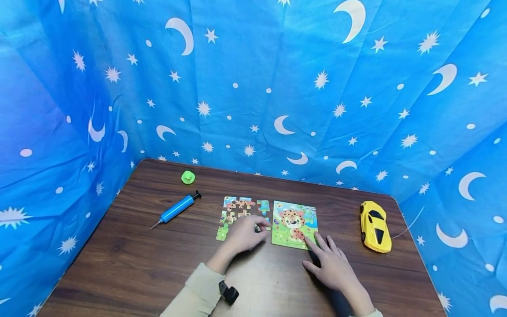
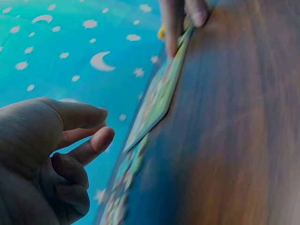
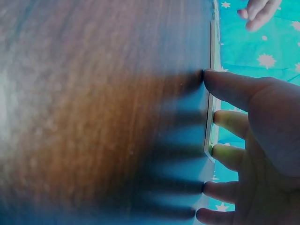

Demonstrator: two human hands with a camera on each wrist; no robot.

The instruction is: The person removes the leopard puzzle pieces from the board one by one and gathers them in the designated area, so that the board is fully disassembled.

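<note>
My left hand hovers over the lower part of a group of jigsaw pieces, hiding some of them. Its fingers are loosely bent, and nothing shows between thumb and fingertips in the left wrist view. Beside the pieces, on the right, lies a square puzzle board with a spotted leopard cub on green and blue. The right hand spreads its fingers at the board's lower right corner. Two fingertips rest on that corner, while the thumb and other fingers reach down to the table.
A blue syringe-like pump with a thin needle lies left of the pieces, and a small green toy duck stands behind it. At the right is a yellow toy car. Blue star-printed cloth hangs around the brown table.
</note>
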